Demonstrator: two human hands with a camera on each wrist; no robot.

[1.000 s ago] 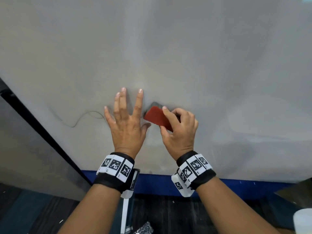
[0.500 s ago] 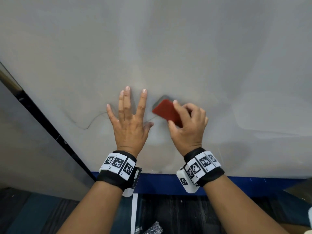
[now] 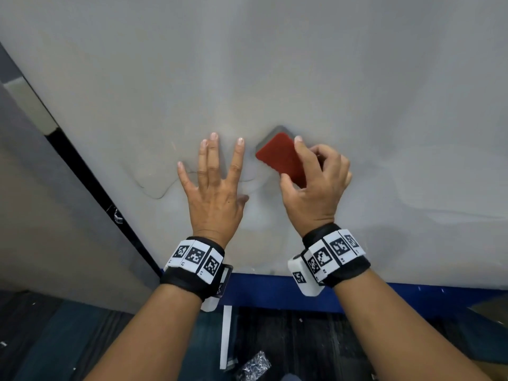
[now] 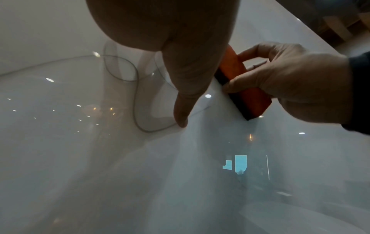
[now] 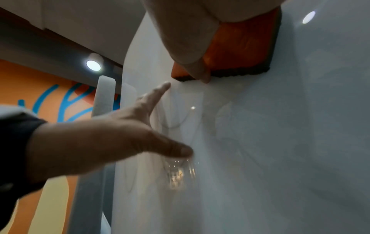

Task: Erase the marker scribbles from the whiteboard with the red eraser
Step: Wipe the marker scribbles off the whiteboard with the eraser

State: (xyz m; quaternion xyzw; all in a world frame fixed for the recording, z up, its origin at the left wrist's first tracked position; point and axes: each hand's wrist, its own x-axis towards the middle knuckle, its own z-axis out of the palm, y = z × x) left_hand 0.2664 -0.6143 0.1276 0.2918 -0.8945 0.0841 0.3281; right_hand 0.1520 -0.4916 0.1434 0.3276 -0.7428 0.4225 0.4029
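Head view: left hand (image 3: 213,193) flat beside red eraser (image 3: 280,158); right hand (image 3: 316,188) grip clamps it.

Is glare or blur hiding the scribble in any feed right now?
Head view: even light, sharp, but the scribble is faint beside the left hand. Left wrist view: the glossy whiteboard mirrors ceiling lights, yet the loop stays readable. Right wrist view: the left hand is motion-blurred; the red eraser is sharp.
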